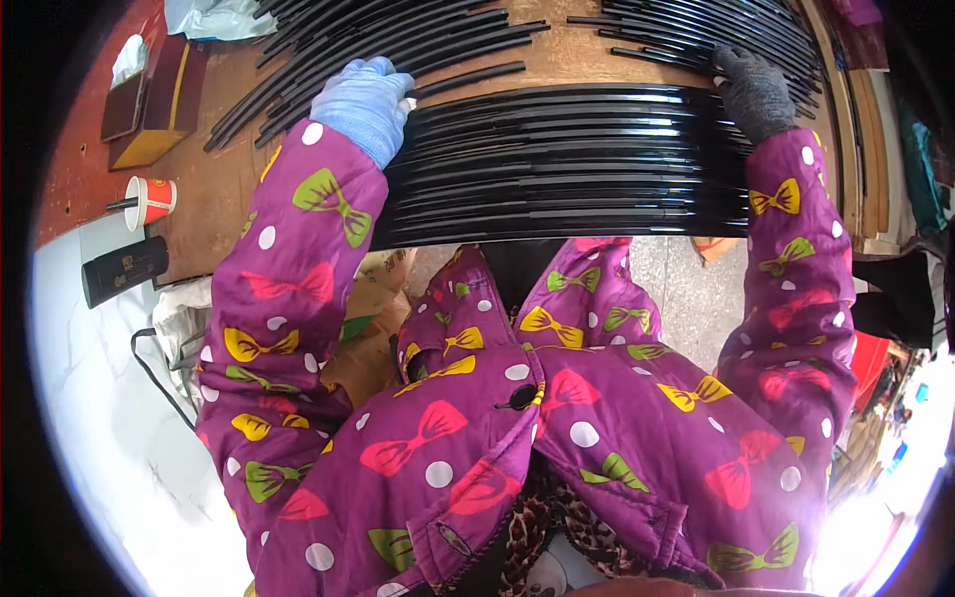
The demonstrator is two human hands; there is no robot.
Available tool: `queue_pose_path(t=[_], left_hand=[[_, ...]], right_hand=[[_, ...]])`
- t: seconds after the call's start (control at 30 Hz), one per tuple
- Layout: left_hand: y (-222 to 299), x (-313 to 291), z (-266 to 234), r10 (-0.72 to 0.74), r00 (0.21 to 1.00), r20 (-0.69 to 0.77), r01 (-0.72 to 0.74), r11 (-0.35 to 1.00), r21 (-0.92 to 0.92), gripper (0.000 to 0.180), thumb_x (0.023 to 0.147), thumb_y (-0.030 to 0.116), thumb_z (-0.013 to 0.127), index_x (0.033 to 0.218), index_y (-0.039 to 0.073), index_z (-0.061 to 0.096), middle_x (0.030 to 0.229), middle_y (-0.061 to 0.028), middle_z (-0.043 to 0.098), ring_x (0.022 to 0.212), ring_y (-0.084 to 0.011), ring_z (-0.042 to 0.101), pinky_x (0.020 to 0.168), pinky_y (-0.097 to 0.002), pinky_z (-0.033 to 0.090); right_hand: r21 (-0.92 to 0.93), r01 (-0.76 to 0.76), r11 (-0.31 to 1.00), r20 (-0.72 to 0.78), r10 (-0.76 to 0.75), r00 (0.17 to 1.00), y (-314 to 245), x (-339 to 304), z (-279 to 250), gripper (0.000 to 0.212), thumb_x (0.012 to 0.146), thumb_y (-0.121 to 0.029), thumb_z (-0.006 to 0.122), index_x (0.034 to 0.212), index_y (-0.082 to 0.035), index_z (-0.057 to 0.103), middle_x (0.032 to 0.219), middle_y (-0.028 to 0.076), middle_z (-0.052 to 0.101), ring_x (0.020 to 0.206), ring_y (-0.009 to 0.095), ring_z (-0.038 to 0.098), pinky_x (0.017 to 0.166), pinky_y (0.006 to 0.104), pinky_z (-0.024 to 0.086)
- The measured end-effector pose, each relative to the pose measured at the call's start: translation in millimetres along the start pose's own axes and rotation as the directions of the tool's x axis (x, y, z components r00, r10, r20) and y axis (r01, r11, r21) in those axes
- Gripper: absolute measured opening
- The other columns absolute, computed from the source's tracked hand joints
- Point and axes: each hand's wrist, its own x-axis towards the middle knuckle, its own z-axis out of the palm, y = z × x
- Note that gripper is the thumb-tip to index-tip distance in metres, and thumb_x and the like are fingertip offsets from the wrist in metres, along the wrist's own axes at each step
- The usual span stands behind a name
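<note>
A row of glossy black tubes [557, 164] lies side by side across the table in front of me. My left hand [360, 107], in a light blue knit glove, is closed at the far left corner of this row, on the end of a black tube. At the far right corner my right hand [756, 92], in a dark grey glove, is closed around the other end. Both palms are hidden. Beyond my left hand spreads a loose pile of matte black tubes [398, 45]; a second pile [686, 35] fans out past my right hand.
Left on the brown table [234, 90] stand a dark box [159, 99] with tissue, a red-and-white paper cup [151, 202] and a black cylindrical container [125, 271]. A pale plastic bag [221, 18] lies at the far left. Wooden strips [863, 129] border the right side.
</note>
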Motion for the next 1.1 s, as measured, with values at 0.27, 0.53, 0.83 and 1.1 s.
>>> queue_pose_path(t=[0.27,0.53,0.83,1.1], left_hand=[[-4,5,7,0.032,0.999,-0.026,-0.029,0.994,0.11,0.026,0.077,0.023,0.056,0.101,0.013,0.057,0.101,-0.006,0.051,0.1,-0.0245,0.047,0.084,-0.0356,0.04],[-8,-24,9,-0.05,0.956,-0.288,-0.053,0.94,-0.338,0.024,0.076,0.014,0.059,0.098,0.006,0.056,0.091,-0.0115,0.059,0.083,-0.0274,0.057,0.077,-0.0343,0.044],[-2,-53,13,-0.106,0.965,-0.242,-0.113,0.662,-0.741,0.017,0.078,0.006,0.058,0.095,0.003,0.059,0.074,-0.0018,0.06,0.064,-0.0061,0.05,0.058,-0.02,0.042],[-5,-57,18,-0.039,0.983,-0.18,-0.125,0.574,-0.809,0.02,0.081,0.005,0.053,0.1,0.005,0.059,0.071,0.0008,0.058,0.058,-0.0033,0.044,0.054,-0.0176,0.038]], right_hand=[[-0.095,0.038,0.995,0.087,-0.03,0.996,-9,-2,-14,0.031,0.074,-0.007,0.053,0.104,-0.01,0.05,0.098,0.015,0.054,0.093,0.032,0.052,0.075,0.0412,0.044],[0.349,0.19,0.918,-0.172,-0.136,0.976,-58,-43,-60,0.024,0.078,-0.006,0.052,0.101,-0.01,0.052,0.09,0.015,0.053,0.076,0.032,0.056,0.064,0.0371,0.047],[0.626,0.182,0.758,-0.196,-0.073,0.978,-83,-71,-59,0.021,0.077,-0.005,0.054,0.098,-0.006,0.056,0.079,0.013,0.054,0.071,0.029,0.056,0.061,0.034,0.045],[0.557,0.213,0.802,-0.234,-0.095,0.968,-79,-79,-54,0.024,0.074,-0.003,0.056,0.098,-0.009,0.058,0.078,0.011,0.053,0.07,0.027,0.055,0.061,0.0338,0.044]])
